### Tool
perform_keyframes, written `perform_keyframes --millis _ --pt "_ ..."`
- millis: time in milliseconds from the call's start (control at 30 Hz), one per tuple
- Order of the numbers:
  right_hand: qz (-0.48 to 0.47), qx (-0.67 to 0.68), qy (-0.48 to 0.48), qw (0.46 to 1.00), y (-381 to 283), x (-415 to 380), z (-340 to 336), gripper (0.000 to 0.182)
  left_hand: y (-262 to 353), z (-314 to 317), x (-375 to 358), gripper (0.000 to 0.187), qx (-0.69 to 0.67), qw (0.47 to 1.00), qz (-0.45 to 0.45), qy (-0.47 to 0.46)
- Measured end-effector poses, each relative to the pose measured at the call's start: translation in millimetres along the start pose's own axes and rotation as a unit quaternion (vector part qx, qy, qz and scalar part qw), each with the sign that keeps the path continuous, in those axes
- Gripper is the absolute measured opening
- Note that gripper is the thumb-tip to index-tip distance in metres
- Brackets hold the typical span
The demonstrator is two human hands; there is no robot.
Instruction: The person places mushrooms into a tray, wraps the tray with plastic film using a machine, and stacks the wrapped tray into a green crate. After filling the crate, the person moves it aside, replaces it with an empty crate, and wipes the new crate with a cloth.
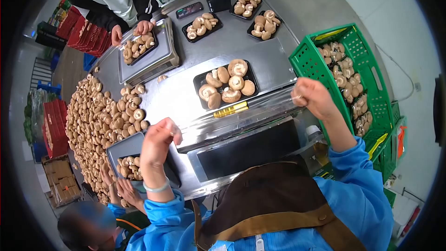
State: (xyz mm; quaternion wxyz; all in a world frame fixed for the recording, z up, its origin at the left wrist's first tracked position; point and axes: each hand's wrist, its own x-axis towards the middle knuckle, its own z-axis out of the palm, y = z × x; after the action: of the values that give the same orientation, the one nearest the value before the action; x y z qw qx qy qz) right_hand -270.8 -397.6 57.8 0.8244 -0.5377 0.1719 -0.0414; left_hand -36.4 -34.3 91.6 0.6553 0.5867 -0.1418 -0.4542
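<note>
Clear plastic film [237, 121] stretches between my two hands, just in front of a black tray [200, 83] of mushrooms [236, 82]. My left hand [160, 142] pinches the film's left end, and a bracelet circles that wrist. At the film's right end my right hand [313, 97] is closed on it, beside the green crate. A yellow label [231, 109] shows at the tray's near edge. Below the film lies a dark rectangular plate [251, 148] of the wrapping station.
A green crate [376, 83] of packed mushrooms stands right. Several filled trays [202, 27] lie farther back. One co-worker's hands [134, 30] hold a tray over a scale [165, 49]; another person [88, 225] works lower left, near the mushroom pile [93, 125]. A bottle [316, 137] stands near my right forearm.
</note>
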Motion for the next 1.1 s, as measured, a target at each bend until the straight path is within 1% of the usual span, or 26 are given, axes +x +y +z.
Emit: perform_keyframes --millis 33,67,100,133,167,200,233,267,300,333,367,433,467,500,567,600,633,667,700,733,833,867,967,1000,1033,1100 --pt "-0.011 0.031 -0.017 0.999 -7.1 5.0 2.6 0.020 17.1 0.5 10.9 0.020 -0.040 0.998 0.048 -0.030" --pt "-0.108 0.112 -0.048 0.987 -17.8 25.2 7.7 0.020 30.6 0.0 25.0 0.020 -0.080 0.990 0.096 -0.060" --pt "-0.205 0.190 -0.080 0.957 -29.8 54.4 17.4 0.020 38.6 3.2 39.6 0.017 -0.216 0.965 0.148 -0.019" --pt "-0.222 0.182 0.029 0.958 -37.6 77.7 40.0 0.020 41.6 8.4 63.3 0.014 -0.226 0.951 0.209 0.013" --pt "-0.237 0.170 0.138 0.947 -44.2 99.1 56.9 0.019 42.8 14.1 92.1 0.014 -0.147 0.957 0.248 0.026" --pt "-0.264 0.020 0.132 0.955 -29.4 130.2 45.8 0.019 26.6 12.5 125.4 0.017 -0.041 0.953 0.293 0.070" --pt "-0.285 -0.130 0.123 0.942 -0.2 161.6 30.5 0.020 9.8 11.7 145.4 0.019 0.101 0.952 0.252 0.139" --pt "-0.210 -0.302 0.124 0.921 21.9 180.9 21.9 0.019 -23.2 -12.9 170.5 0.020 0.287 0.906 0.266 0.160" --pt "-0.127 -0.464 0.123 0.868 40.2 197.3 13.9 0.019 -49.5 -16.9 180.6 0.022 0.413 0.872 0.190 0.183" --pt "-0.130 -0.496 0.109 0.852 61.3 205.4 9.7 0.020 -66.0 -12.6 183.8 0.019 0.427 0.878 0.142 0.162" --pt "-0.133 -0.527 0.096 0.834 68.3 207.9 13.0 0.020 -70.5 -9.8 185.2 0.014 0.432 0.868 0.190 0.156" --pt "-0.114 -0.471 0.016 0.875 61.2 210.7 10.7 0.026 -70.1 -8.0 181.1 0.008 0.374 0.911 0.138 0.107" --pt "-0.098 -0.439 -0.027 0.893 57.2 202.9 13.2 0.030 -69.7 -11.0 178.6 0.009 0.318 0.936 0.115 0.099" --pt "-0.033 -0.404 -0.040 0.913 52.5 192.9 15.8 0.034 -68.9 -13.2 174.2 0.017 0.212 0.970 0.079 0.085" --pt "0.082 -0.334 -0.065 0.937 40.4 173.9 13.1 0.042 -47.9 -5.5 152.1 0.026 0.223 0.973 -0.052 0.040" --pt "0.056 -0.351 -0.101 0.929 50.4 164.9 6.2 0.047 -56.1 -6.1 144.3 0.039 0.294 0.952 -0.077 0.023" --pt "0.032 -0.361 -0.095 0.927 72.1 160.0 -3.5 0.044 -60.4 4.4 130.7 0.042 0.314 0.948 -0.021 0.050" --pt "-0.146 -0.386 -0.070 0.908 81.6 148.7 2.5 0.042 -77.2 2.5 123.9 0.041 0.361 0.925 0.094 0.069" --pt "-0.318 -0.397 -0.042 0.860 90.2 136.5 7.7 0.039 -93.3 0.8 118.3 0.040 0.401 0.888 0.209 0.086" --pt "-0.350 -0.441 -0.011 0.826 86.1 122.5 14.5 0.034 -99.2 7.2 107.5 0.038 0.313 0.933 0.144 0.104" --pt "-0.131 -0.374 -0.011 0.918 71.6 86.9 24.3 0.033 -82.4 27.9 79.2 0.034 0.393 0.897 0.158 0.128" --pt "-0.162 -0.374 0.019 0.913 62.5 75.6 36.7 0.034 -70.5 40.3 68.3 0.032 0.452 0.859 0.181 0.161" --pt "-0.163 -0.311 0.056 0.935 21.7 40.2 59.9 0.038 -37.1 68.0 35.6 0.029 0.397 0.859 0.258 0.194" --pt "-0.147 -0.308 0.063 0.938 5.3 22.9 69.8 0.040 -21.8 82.0 16.8 0.030 0.357 0.888 0.210 0.199" --pt "-0.134 -0.297 0.052 0.944 7.2 9.8 70.1 0.040 -13.2 93.0 -3.2 0.031 0.315 0.913 0.161 0.203" --pt "-0.114 -0.276 0.032 0.954 11.3 -13.5 68.7 0.040 -26.2 94.6 -27.5 0.035 0.298 0.932 0.072 0.191"
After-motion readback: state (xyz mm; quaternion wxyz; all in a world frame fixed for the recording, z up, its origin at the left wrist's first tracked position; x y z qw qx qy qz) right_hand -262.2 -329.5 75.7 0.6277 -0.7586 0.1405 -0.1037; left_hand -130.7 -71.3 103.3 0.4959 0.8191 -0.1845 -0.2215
